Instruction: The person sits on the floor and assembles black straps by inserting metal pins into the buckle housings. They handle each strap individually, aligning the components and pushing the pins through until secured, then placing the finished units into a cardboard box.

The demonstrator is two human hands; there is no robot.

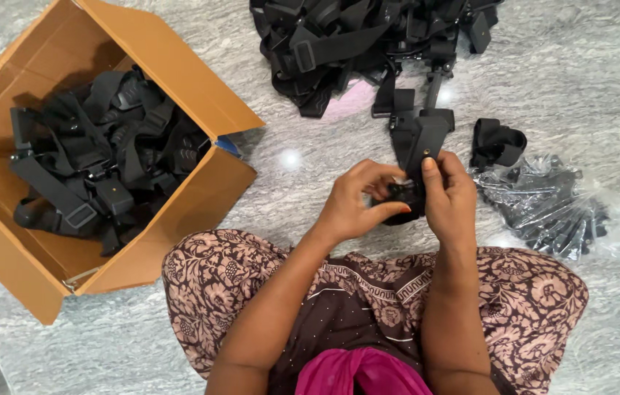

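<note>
Seated cross-legged on the marble floor (558, 66), the person grips a black strap mount (414, 157) with both hands: left hand (354, 205) fingers clamped on its lower end, right hand (450, 196) fingers clamped around its side (thumb pressed on top). Cardboard box (178, 88) at 9 o'clock; clear bag of black parts (544, 208) at 3 o'clock; strap pile (354, 44) at 12 o'clock.

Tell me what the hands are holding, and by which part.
Both hands grip one black strap piece at its lower end: the left hand pinches the bottom, and the right hand has its thumb on the front.
</note>
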